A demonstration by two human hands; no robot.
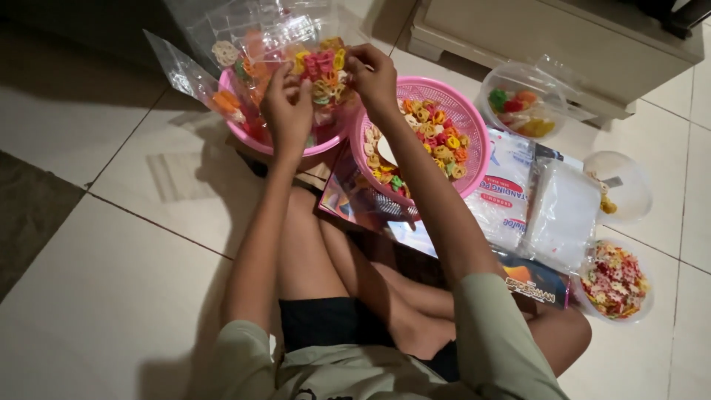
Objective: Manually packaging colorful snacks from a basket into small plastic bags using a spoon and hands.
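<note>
I sit cross-legged on a tiled floor. My left hand (287, 107) and my right hand (372, 74) both pinch the top of a clear plastic bag of colourful ring-shaped crackers (323, 68), held up between them. Behind the bag stands a pink basket (248, 133) with more filled clear bags (222, 55) piled in it. Just right of my right forearm is a second pink basket (474, 126) holding loose crackers in orange, yellow, pink and green.
To the right lie a stack of clear empty bags in a white packet (552, 211), a clear tub of coloured snacks (522, 104), a near-empty clear bowl (626, 185), a bowl of flower-shaped snacks (615, 280) and a dark packet (537, 281). A cabinet base (563, 44) stands behind.
</note>
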